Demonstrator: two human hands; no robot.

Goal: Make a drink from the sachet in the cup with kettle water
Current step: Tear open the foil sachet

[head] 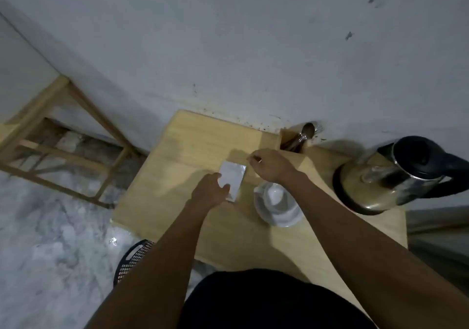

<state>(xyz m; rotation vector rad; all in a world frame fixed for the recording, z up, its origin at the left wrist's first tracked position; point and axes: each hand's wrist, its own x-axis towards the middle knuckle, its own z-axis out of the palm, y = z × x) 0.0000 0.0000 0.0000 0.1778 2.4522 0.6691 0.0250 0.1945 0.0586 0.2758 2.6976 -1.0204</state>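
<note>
Flat silvery-white foil sachet (232,180) held above the pale wooden bench (177,176), just left of the white ceramic cup (278,205). Left hand (210,193) closed on its near edge, thumb on top. Right hand (270,165) pinched at the sachet's far corner; whether it has hold of a torn strip, cannot tell. Step judged: tearing open. Next: tip contents into the cup, which looks empty. Steel electric kettle with black handle (390,174) stands well right; spoons in a wooden holder (294,139) behind.
</note>
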